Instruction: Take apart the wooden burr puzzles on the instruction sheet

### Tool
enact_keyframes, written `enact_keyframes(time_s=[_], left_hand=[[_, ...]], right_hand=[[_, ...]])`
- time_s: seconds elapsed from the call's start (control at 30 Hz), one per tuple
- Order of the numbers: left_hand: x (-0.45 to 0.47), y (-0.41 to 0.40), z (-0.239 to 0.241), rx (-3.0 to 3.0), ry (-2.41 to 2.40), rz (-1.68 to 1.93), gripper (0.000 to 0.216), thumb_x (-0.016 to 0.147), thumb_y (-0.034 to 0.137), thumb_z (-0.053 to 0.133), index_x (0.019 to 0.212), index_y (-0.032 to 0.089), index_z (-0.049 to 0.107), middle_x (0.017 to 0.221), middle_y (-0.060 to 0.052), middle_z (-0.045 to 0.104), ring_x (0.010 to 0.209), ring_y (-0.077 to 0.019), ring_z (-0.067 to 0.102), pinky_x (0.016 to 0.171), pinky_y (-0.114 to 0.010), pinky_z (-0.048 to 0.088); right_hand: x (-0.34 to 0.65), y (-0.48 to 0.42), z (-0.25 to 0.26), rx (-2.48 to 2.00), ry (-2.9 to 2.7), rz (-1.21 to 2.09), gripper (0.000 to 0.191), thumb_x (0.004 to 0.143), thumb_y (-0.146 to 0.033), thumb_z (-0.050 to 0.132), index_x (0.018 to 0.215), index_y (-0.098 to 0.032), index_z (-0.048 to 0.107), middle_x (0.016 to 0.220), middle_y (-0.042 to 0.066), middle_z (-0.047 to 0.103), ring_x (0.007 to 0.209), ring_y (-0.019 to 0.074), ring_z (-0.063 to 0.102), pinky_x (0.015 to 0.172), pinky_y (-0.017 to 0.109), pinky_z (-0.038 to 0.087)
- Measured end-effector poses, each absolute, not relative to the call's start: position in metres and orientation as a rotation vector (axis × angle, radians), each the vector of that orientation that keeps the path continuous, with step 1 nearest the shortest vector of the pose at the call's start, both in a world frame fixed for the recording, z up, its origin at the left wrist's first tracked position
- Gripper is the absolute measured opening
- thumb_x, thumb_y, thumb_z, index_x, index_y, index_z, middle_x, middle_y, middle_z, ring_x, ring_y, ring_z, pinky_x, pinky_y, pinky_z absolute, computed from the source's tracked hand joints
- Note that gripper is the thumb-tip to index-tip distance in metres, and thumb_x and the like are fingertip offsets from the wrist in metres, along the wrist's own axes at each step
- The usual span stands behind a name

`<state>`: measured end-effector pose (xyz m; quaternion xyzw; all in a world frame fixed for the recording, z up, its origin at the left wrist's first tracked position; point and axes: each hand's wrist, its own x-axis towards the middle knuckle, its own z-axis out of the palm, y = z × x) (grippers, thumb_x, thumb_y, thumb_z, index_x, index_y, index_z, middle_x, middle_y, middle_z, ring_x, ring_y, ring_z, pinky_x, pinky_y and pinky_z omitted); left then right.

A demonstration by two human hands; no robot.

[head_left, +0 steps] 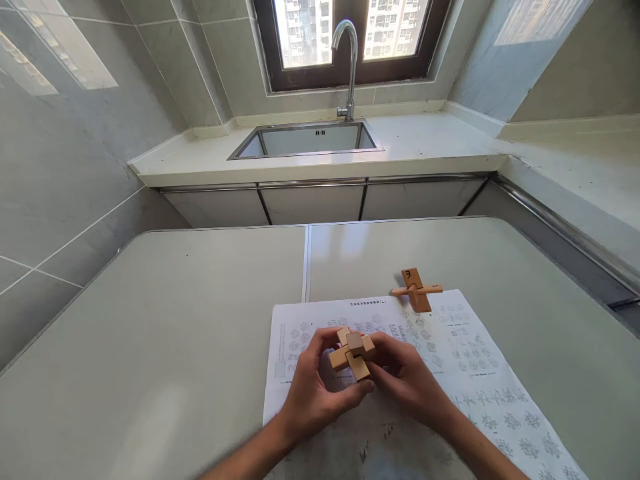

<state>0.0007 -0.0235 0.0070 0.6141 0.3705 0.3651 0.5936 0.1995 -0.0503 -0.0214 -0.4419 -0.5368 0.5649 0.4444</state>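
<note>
Between my two hands is a wooden interlocking puzzle (354,353) made of crossed blocks, raised over a printed sheet. My left hand (320,390) grips it from the left, with the thumb at its lower edge and the fingers behind its upper side. From the right, my right hand (403,373) holds it with thumb and fingers; some fingertips are hidden behind the wood. The instruction sheet (295,333) carries small line diagrams and lies flat beneath both hands. A second wooden puzzle (415,291) of flat crossed pieces rests at the sheet's top edge, with dark marks on it.
The pale table (200,320) has a seam running away from me. Beyond it stands a white counter (425,140) with a sink (310,139) and a chrome faucet (351,67) below a window. Tiled walls flank the table, and a counter runs along the right.
</note>
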Motion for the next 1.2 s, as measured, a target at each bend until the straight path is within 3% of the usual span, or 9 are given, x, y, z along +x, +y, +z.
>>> enact_keyframes(time_s=[0.3, 0.43, 0.57, 0.7, 0.8, 0.97, 1.2], left_hand=[[0.0, -0.02, 0.011, 1.479, 0.879, 0.799, 0.05, 0.084, 0.025, 0.082, 0.129, 0.024, 0.06, 0.124, -0.007, 0.074, 0.119, -0.0272, 0.07, 0.103, -0.04, 0.057], [0.001, -0.02, 0.011, 1.481, 0.898, 0.828, 0.051, 0.083, 0.025, 0.082, 0.129, 0.024, 0.061, 0.125, -0.007, 0.074, 0.119, -0.0277, 0.07, 0.103, -0.04, 0.058], [0.002, -0.02, 0.009, 1.506, 0.91, 0.849, 0.052, 0.083, 0.023, 0.081, 0.132, 0.025, 0.061, 0.128, -0.006, 0.072, 0.122, -0.0271, 0.069, 0.108, -0.041, 0.056], [0.003, -0.02, 0.007, 1.498, 0.912, 0.871, 0.055, 0.083, 0.023, 0.083, 0.134, 0.026, 0.06, 0.131, -0.007, 0.071, 0.122, -0.0271, 0.069, 0.107, -0.041, 0.056], [0.003, -0.02, 0.005, 1.481, 0.913, 0.865, 0.056, 0.086, 0.026, 0.082, 0.136, 0.026, 0.059, 0.132, -0.007, 0.071, 0.122, -0.0272, 0.07, 0.109, -0.042, 0.055], [0.002, -0.019, 0.006, 1.485, 0.915, 0.849, 0.055, 0.085, 0.028, 0.084, 0.135, 0.027, 0.06, 0.131, -0.007, 0.072, 0.123, -0.0279, 0.069, 0.109, -0.043, 0.055], [-0.001, -0.018, 0.007, 1.453, 0.934, 0.857, 0.057, 0.08, 0.027, 0.086, 0.133, 0.029, 0.064, 0.132, -0.006, 0.072, 0.125, -0.029, 0.067, 0.111, -0.043, 0.053]], right_hand=[[0.201, -0.048, -0.02, -1.112, -1.372, 1.39, 0.027, 0.102, -0.044, 0.066, 0.11, -0.021, 0.076, 0.085, 0.004, 0.07, 0.069, 0.0178, 0.061, 0.064, 0.029, 0.053], [0.201, -0.048, -0.022, -1.133, -1.371, 1.383, 0.028, 0.102, -0.044, 0.066, 0.113, -0.02, 0.075, 0.087, 0.005, 0.072, 0.075, 0.0201, 0.065, 0.072, 0.032, 0.056], [0.202, -0.05, -0.017, -1.07, -1.326, 1.452, 0.028, 0.104, -0.043, 0.064, 0.124, -0.024, 0.069, 0.108, 0.009, 0.075, 0.09, 0.0232, 0.07, 0.087, 0.038, 0.059], [0.204, -0.052, -0.013, -0.974, -1.294, 1.521, 0.044, 0.104, -0.047, 0.065, 0.144, -0.031, 0.053, 0.128, 0.011, 0.069, 0.083, 0.0194, 0.068, 0.086, 0.039, 0.059], [0.206, -0.051, -0.014, -0.941, -1.282, 1.563, 0.051, 0.103, -0.05, 0.066, 0.148, -0.033, 0.05, 0.136, 0.011, 0.064, 0.088, 0.0201, 0.068, 0.087, 0.039, 0.058], [0.211, -0.047, -0.017, -0.892, -1.215, 1.628, 0.053, 0.101, -0.054, 0.067, 0.147, -0.032, 0.053, 0.137, 0.012, 0.063, 0.103, 0.0247, 0.069, 0.071, 0.03, 0.057], [0.21, -0.044, -0.016, -0.849, -1.166, 1.709, 0.04, 0.106, -0.043, 0.067, 0.143, -0.032, 0.057, 0.124, 0.009, 0.071, 0.079, 0.015, 0.068, 0.066, 0.028, 0.058]])
